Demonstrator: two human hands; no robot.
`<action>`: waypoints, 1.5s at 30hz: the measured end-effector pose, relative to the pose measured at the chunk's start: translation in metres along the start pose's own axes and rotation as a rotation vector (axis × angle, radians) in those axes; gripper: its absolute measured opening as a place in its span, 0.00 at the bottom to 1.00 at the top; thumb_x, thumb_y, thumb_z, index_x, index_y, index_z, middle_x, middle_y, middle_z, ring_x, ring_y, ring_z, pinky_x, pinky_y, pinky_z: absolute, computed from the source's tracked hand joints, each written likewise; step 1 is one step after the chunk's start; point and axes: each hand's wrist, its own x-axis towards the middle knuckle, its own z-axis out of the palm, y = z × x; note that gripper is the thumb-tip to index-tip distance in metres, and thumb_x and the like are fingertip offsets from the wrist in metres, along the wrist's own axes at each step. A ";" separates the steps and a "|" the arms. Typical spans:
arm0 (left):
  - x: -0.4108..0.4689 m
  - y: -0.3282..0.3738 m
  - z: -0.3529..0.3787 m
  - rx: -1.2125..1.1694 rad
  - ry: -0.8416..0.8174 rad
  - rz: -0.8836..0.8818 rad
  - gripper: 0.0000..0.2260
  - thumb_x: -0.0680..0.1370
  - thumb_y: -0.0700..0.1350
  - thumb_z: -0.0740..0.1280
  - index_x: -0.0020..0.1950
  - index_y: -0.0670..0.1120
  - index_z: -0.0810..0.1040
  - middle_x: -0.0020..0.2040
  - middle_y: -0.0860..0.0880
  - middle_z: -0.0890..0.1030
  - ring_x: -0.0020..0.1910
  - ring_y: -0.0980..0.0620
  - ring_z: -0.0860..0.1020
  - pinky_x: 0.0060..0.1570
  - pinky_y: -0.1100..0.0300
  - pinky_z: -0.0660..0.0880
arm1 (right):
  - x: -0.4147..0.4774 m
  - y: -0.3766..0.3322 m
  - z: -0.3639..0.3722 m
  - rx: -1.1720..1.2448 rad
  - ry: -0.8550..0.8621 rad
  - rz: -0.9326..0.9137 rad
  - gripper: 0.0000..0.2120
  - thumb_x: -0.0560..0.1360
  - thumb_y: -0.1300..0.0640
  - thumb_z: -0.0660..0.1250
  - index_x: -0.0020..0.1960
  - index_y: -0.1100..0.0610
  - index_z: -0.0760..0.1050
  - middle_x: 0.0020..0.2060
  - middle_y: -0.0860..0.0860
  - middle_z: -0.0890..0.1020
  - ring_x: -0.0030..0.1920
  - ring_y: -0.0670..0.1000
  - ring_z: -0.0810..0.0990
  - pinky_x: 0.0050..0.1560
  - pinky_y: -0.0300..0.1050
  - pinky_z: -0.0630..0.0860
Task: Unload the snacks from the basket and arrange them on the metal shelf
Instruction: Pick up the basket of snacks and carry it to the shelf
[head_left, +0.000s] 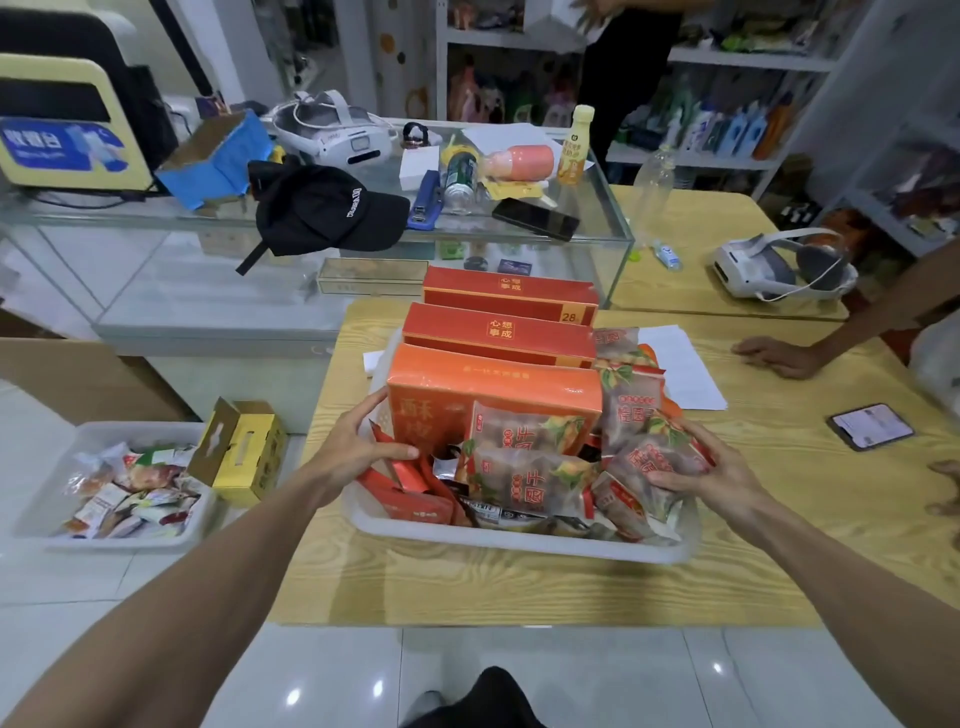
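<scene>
A white plastic basket (519, 540) sits on a wooden table (779, 545), packed with snacks. Three orange boxes stand in a row in it; the nearest orange box (493, 387) leans toward me. Clear snack bags with red print (524, 467) and red packets (415, 499) fill the front. My left hand (358, 441) grips the left edge of the nearest box, thumb on its front. My right hand (701, 473) holds a clear snack bag (649, 452) at the basket's right side. White metal shelves (753, 60) stand at the back.
A second white basket (41, 514) of snacks and a yellow carton (249, 452) lie on the floor at left. A glass counter (597, 234) holds a black cap, bottles and a headset. Another person's hand (779, 356), a phone (870, 426) and paper rest on the table.
</scene>
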 end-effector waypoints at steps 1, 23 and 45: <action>0.000 0.002 0.002 -0.006 0.003 0.013 0.44 0.61 0.41 0.80 0.72 0.60 0.65 0.72 0.52 0.67 0.65 0.54 0.65 0.55 0.57 0.72 | 0.001 0.000 0.002 0.028 -0.022 0.030 0.39 0.64 0.65 0.80 0.69 0.45 0.70 0.60 0.43 0.76 0.60 0.45 0.74 0.52 0.38 0.74; -0.006 0.016 0.024 -0.188 0.070 0.078 0.40 0.60 0.36 0.80 0.68 0.56 0.73 0.58 0.52 0.76 0.45 0.62 0.79 0.36 0.61 0.81 | 0.005 -0.002 -0.020 0.141 -0.034 0.056 0.30 0.56 0.58 0.84 0.57 0.55 0.81 0.49 0.53 0.86 0.51 0.56 0.85 0.60 0.60 0.77; 0.001 0.003 0.030 -0.035 -0.123 0.061 0.34 0.59 0.44 0.83 0.62 0.58 0.77 0.55 0.66 0.82 0.56 0.67 0.77 0.56 0.65 0.74 | 0.005 0.027 -0.031 0.077 -0.071 0.158 0.48 0.44 0.57 0.87 0.64 0.55 0.77 0.48 0.51 0.87 0.50 0.54 0.85 0.52 0.51 0.80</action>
